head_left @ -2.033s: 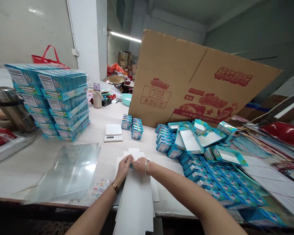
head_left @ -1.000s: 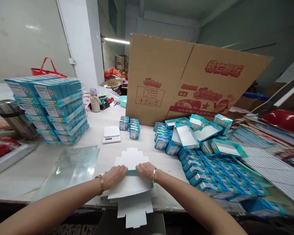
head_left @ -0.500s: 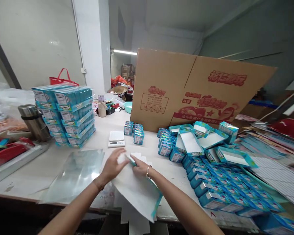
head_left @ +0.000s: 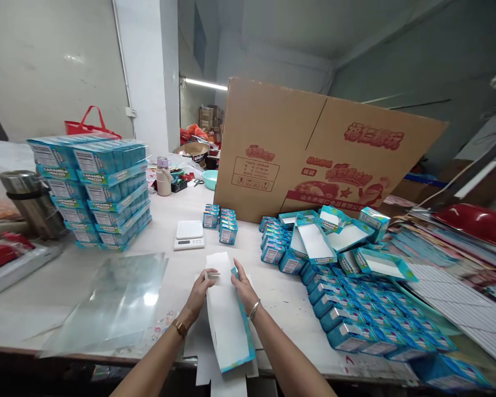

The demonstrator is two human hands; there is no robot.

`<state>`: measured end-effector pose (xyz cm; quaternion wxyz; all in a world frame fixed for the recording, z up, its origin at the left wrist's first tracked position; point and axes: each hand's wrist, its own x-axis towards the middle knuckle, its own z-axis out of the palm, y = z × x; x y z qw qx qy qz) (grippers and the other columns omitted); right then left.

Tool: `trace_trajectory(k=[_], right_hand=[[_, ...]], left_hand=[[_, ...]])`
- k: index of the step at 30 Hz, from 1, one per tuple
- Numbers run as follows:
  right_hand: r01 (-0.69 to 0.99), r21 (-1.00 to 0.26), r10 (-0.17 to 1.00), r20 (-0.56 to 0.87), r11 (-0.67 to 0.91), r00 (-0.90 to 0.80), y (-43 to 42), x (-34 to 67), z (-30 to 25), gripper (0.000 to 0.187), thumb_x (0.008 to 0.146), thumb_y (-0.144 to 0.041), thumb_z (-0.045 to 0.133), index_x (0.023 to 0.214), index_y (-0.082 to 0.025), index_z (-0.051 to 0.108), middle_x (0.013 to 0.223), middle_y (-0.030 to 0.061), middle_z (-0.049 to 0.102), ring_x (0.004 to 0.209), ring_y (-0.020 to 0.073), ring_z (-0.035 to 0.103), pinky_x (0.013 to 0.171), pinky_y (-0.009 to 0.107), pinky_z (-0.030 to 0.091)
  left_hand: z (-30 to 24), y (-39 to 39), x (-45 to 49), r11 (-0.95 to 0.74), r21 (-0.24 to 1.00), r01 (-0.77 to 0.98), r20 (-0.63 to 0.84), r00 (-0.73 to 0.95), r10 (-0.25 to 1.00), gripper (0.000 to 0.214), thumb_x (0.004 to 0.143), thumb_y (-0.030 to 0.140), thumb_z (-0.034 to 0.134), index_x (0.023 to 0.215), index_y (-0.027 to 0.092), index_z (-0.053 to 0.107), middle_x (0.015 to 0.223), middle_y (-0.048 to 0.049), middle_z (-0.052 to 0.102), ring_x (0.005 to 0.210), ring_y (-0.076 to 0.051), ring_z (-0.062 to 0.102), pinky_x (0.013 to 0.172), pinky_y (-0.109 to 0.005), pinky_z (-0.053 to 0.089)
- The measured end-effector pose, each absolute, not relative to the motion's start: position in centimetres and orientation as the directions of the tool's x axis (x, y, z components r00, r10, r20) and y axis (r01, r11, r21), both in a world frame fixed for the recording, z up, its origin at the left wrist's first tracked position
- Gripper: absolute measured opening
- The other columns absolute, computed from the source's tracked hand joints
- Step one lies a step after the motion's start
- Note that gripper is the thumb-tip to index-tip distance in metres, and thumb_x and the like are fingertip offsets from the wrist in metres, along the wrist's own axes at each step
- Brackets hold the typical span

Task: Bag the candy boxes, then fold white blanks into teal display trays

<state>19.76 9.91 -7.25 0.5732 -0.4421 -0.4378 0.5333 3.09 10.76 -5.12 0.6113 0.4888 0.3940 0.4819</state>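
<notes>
A long flat carton blank, white inside with teal edges, lies lengthwise on the table in front of me. My left hand grips its left edge near the far end, fingers curled on the card. On the opposite edge my right hand presses with its fingers on the teal side flap. More white blanks lie underneath, hanging over the table's front edge.
Clear plastic sheets lie at the left. A white scale and small teal boxes stand behind. Stacked wrapped packs sit far left, a big cardboard box at the back, open teal trays and several small boxes at the right.
The blank was turned from crosswise to lengthwise. Both hands moved from pressing its fold to gripping its two long sides.
</notes>
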Motion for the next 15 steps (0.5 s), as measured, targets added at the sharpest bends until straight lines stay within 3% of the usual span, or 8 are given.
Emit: trace_trajectory(k=[2,4,7,9,12,15], right_hand=[[-0.21,-0.977,0.999,0.034,0.042,0.042,10.1,20.2,-7.6,0.05,0.071,-0.046,0.065,0.116,-0.026,0.055,0.114,0.0029,0.06,0.1,0.0201,0.056,0.086,0.033,0.044],[-0.16,-0.986,0.998,0.049,0.056,0.045,10.1,20.5,-8.1,0.041,0.071,-0.05,0.063,0.102,-0.022,0.06,0.099,0.0024,0.064,0.089,0.0191,0.057,0.079,0.031,0.044],[-0.016,-0.997,0.986,0.07,0.074,0.149,10.0,20.3,-9.0,0.037,0.077,-0.056,0.055,0.077,-0.019,0.057,0.072,-0.0003,0.058,0.069,0.0151,0.053,0.068,0.027,0.043],[0.109,-0.991,0.963,0.098,0.072,0.253,9.8,19.8,-9.3,0.04,0.08,-0.057,0.049,0.069,-0.019,0.053,0.068,-0.0002,0.055,0.066,0.0145,0.05,0.066,0.027,0.042],[0.226,-0.971,0.906,0.162,0.076,0.391,9.5,18.9,-9.2,0.038,0.082,-0.056,0.045,0.076,-0.02,0.052,0.075,0.0022,0.056,0.072,0.0161,0.051,0.069,0.027,0.043],[0.191,-0.981,0.862,0.125,0.034,0.491,8.9,18.6,-8.9,0.042,0.088,-0.057,0.032,0.094,-0.019,0.05,0.081,0.0051,0.058,0.074,0.0176,0.054,0.069,0.029,0.046]], left_hand=[[-5.7,11.1,3.5,0.07,0.984,-0.163,-0.033,0.219,0.975,0.035,0.068,0.032,0.054,0.098,0.016,0.063,0.089,-0.004,0.067,0.08,-0.021,0.059,0.071,-0.031,0.045],[-6.3,11.1,4.0,0.067,0.988,-0.139,-0.038,0.197,0.98,0.036,0.068,0.032,0.053,0.097,0.016,0.065,0.098,-0.0063,0.067,0.09,-0.023,0.059,0.078,-0.033,0.044],[-6.8,10.9,4.7,0.042,0.995,-0.087,-0.026,0.179,0.984,0.033,0.068,0.03,0.051,0.092,0.015,0.066,0.099,-0.0073,0.068,0.095,-0.024,0.059,0.085,-0.033,0.043],[-6.7,10.7,5.2,0.017,0.999,-0.044,-0.01,0.16,0.987,0.027,0.068,0.03,0.052,0.085,0.015,0.066,0.092,-0.0065,0.068,0.089,-0.023,0.06,0.081,-0.033,0.045],[-6.4,10.1,5.9,-0.056,0.997,-0.044,0.06,0.106,0.992,0.026,0.07,0.033,0.057,0.088,0.016,0.064,0.096,-0.0066,0.067,0.09,-0.022,0.061,0.08,-0.032,0.046],[-6.1,9.2,6.5,-0.124,0.985,-0.122,0.133,0.067,0.989,0.042,0.076,0.038,0.059,0.113,0.017,0.059,0.105,-0.0068,0.065,0.095,-0.02,0.06,0.084,-0.031,0.046]])
